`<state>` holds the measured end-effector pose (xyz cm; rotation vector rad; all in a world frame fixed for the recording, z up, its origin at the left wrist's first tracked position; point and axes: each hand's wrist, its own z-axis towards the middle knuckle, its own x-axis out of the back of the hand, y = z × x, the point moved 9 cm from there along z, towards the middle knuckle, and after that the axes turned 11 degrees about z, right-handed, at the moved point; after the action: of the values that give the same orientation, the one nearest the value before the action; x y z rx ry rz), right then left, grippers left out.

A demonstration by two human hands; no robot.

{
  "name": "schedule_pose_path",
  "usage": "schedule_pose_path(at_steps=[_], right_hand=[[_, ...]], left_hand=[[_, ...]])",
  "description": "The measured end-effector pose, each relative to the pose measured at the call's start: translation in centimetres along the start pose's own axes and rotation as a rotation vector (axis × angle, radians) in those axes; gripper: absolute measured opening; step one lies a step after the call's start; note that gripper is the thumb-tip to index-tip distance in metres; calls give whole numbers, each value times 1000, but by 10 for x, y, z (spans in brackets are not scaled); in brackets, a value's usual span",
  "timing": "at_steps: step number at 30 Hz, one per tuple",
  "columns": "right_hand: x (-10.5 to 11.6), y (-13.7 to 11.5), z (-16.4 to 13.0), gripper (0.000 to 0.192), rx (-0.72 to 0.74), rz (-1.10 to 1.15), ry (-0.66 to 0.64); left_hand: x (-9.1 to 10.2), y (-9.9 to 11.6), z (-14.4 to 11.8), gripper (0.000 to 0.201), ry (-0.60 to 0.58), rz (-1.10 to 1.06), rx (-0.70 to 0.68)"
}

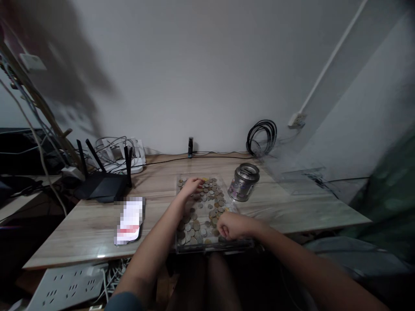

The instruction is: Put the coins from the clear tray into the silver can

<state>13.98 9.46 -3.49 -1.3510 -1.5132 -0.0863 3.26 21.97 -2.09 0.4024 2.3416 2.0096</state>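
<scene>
Clear tray [181, 247] of mixed coins [207, 203]; left hand [191, 186] spread flat on them, right hand [231, 225] curled shut; jar [244, 182] label unreadable

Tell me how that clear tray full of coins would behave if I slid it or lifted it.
The tray would probably feel heavy for its size, since coins cover most of it. Its walls look low, so tilting might spill them. It already overhangs the table edge, so pulling it nearer could tip it.
</scene>
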Motion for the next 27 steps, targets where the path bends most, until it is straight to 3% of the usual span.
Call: schedule_pose_path(at_steps=[2, 5, 9, 11, 13, 16, 17, 19, 22, 24, 27], right_hand=[[24, 5, -1, 10, 10, 182, 137], [66, 4, -4, 7, 74, 461, 411], [89, -11, -4, 18, 182, 658, 573], [104, -12, -12, 19, 240, 639, 691], [134, -2, -36, 20, 270, 573, 918], [182, 27, -83, 21, 217, 514, 1238], [192, 34, -90, 23, 186, 537, 1249], [193, 38, -84, 27, 156, 615, 1118], [162, 15, -55, 29, 202, 629, 879], [137, -1, -38, 25, 232, 596, 851], [114, -12, -26, 19, 262, 569, 890]], left_hand=[[-11, -7, -11, 17, -81, -158, 84], [-42, -23, -39, 22, -256, -355, 279], [-84, -22, -78, 32, -468, -509, 344], [-85, -16, -86, 33, -424, -595, 273], [-74, -13, -89, 32, -320, -604, 180], [-52, -15, -92, 21, -159, -379, 97], [-48, -16, -93, 18, -132, -320, 97], [-53, -15, -94, 19, -176, -361, 126], [-71, 0, -94, 25, -249, -655, 132], [-68, 9, -89, 16, -123, -723, 57], [-63, 9, -86, 12, 20, -630, 5]])
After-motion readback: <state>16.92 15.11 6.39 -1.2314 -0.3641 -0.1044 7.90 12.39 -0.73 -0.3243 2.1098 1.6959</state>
